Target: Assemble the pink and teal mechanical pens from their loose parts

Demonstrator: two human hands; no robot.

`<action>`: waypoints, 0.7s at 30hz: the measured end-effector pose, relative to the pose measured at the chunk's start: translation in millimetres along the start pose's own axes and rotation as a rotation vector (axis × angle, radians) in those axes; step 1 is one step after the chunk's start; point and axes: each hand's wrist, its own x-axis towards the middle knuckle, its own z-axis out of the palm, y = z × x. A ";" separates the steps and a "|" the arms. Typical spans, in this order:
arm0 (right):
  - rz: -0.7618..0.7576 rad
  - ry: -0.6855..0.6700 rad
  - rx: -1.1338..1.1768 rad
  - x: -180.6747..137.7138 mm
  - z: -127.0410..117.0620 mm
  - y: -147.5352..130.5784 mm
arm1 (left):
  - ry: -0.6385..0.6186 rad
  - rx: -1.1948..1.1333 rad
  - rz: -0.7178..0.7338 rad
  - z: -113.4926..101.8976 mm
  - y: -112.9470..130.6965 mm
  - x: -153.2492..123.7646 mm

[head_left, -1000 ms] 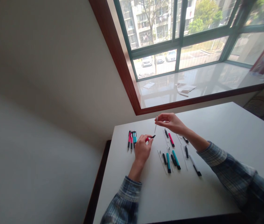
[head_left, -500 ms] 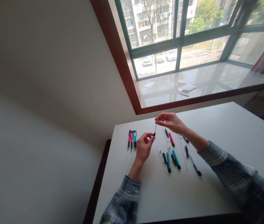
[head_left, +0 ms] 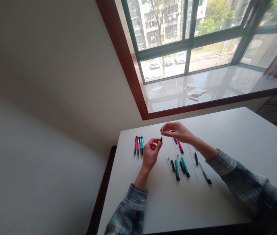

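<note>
My left hand [head_left: 150, 153] is closed around a pink pen barrel [head_left: 152, 145] with a black tip, held just above the white table [head_left: 226, 137]. My right hand [head_left: 176, 131] pinches a thin pen refill [head_left: 162, 130] and holds it upright, its lower end meeting the black tip in my left hand. The two hands are close together, over the table's far left part. Below my right hand lie loose pen parts [head_left: 181, 163]: teal, pink and black pieces and thin white refills.
A row of several whole pens [head_left: 138, 145], pink and teal, lies at the table's far left. A white and black pen [head_left: 205, 173] lies to the right of the parts. Behind the table runs a glossy window sill [head_left: 202, 89] with papers on it.
My left hand lifted and turned the pink barrel up. My right hand came down and left, bringing the refill onto the barrel's black tip.
</note>
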 end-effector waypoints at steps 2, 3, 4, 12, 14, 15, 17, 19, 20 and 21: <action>0.000 -0.004 -0.007 -0.2 2.2 0.4 | 0.001 -0.007 0.001 -0.4 1.0 0.4; -0.001 -0.006 -0.008 -0.3 3.1 0.5 | 0.000 -0.010 0.001 -0.5 1.0 0.6; -0.002 -0.007 -0.009 -0.4 3.6 0.6 | -0.001 -0.014 0.000 -0.5 0.8 0.7; -0.039 0.089 0.035 -0.6 -5.0 -6.0 | -0.020 0.002 -0.052 0.4 -3.8 0.9; -0.064 0.166 0.089 -1.2 -5.7 -9.6 | -0.029 0.014 -0.069 1.6 -3.9 0.7; -0.071 0.191 0.118 -1.5 -4.9 -11.3 | -0.036 0.016 -0.074 2.3 -3.6 0.5; -0.073 0.195 0.163 -2.2 -1.0 -13.6 | -0.053 0.015 -0.078 3.7 -2.8 -0.3; -0.062 0.159 0.184 -2.6 4.5 -14.2 | -0.075 0.014 -0.075 4.9 -2.0 -1.1; -0.053 0.136 0.187 -2.7 7.3 -13.8 | -0.085 0.017 -0.071 5.3 -1.8 -1.5; -0.043 0.117 0.189 -2.7 9.8 -13.2 | -0.096 0.021 -0.065 5.6 -1.6 -1.7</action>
